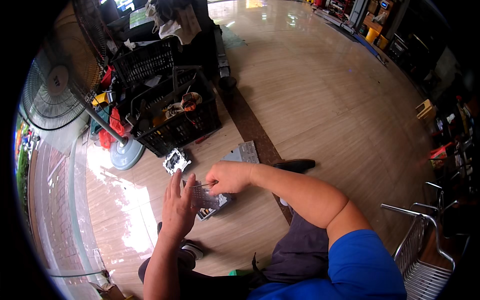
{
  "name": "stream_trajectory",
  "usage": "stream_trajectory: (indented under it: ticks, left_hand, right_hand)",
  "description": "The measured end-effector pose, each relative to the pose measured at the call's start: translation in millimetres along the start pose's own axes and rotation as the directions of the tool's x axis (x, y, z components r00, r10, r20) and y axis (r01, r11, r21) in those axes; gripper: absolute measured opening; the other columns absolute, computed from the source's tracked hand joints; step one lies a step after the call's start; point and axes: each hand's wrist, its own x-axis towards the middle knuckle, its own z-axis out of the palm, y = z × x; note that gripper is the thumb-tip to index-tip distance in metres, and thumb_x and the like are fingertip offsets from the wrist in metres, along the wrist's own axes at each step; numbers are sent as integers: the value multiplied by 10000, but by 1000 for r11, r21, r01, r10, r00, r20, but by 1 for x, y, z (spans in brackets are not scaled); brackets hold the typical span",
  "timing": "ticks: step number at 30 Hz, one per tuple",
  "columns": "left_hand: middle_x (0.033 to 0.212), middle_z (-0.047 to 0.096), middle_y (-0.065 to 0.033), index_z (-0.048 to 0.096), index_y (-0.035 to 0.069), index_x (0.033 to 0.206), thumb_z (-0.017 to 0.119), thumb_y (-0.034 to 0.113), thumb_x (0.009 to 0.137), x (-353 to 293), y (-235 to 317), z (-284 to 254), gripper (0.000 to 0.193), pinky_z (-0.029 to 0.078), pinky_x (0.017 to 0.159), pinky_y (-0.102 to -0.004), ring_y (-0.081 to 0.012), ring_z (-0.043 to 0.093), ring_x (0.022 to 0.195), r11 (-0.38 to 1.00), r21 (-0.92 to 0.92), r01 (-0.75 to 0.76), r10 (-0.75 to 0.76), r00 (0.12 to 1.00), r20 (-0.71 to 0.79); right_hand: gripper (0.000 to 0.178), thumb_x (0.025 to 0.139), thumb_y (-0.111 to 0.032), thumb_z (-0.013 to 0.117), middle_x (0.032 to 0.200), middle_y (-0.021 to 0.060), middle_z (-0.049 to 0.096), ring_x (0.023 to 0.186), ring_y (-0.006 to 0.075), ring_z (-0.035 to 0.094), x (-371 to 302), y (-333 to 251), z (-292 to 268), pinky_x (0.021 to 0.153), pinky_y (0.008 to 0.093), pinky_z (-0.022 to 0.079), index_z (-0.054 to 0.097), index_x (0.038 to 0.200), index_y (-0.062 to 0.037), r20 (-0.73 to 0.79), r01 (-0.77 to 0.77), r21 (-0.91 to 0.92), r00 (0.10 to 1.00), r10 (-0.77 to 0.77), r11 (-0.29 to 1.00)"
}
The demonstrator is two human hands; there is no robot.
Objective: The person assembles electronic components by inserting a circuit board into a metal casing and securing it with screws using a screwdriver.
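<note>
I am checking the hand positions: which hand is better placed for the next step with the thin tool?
Probably the right hand: it holds the thin tool, whose shaft points left over the grey plate. The left hand is open at the plate's left side, with no visible tool.

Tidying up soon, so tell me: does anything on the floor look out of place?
Possibly the slim red item: it lies loose on the floor beside the black basket, rather than inside it. I see no clear spill.
</note>
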Motion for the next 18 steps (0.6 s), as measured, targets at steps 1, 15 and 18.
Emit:
stream_trajectory:
  ticks: [1, 15, 18]
  left_hand:
    - [1463, 341, -246, 400, 119, 1415, 742, 28, 684, 0, 0, 0, 812, 359, 1068, -489, -433, 398, 1313, 1000, 6, -1, 1, 1000, 9]
    - [1375, 445, -226, 381, 5, 1347, 819, 67, 593, -1, -2, 5, 874, 379, 1058, -472, -413, 442, 1271, 999, -22, 38, -40, 994, -98]
    - [1332, 465, -221, 361, 2, 1360, 836, 101, 602, -1, -4, 7, 900, 399, 1028, -461, -407, 475, 1216, 987, -100, 130, -139, 985, -97]
  right_hand:
    - [226, 822, -220, 680, 777, 161, 686, 716, 256, 650, 0, 0, 0, 665, 371, 499, 683, 858, 3, 1, 6, -2, 1000, -6, 1000]
    - [231, 842, -241, 663, 862, 165, 699, 811, 294, 670, 4, 1, 6, 742, 373, 519, 689, 926, -27, -382, -81, 17, 920, 82, 997]
    - [232, 845, -243, 666, 841, 159, 695, 794, 297, 667, 3, -1, 6, 731, 374, 517, 687, 920, -25, -425, -72, 16, 902, 72, 997]
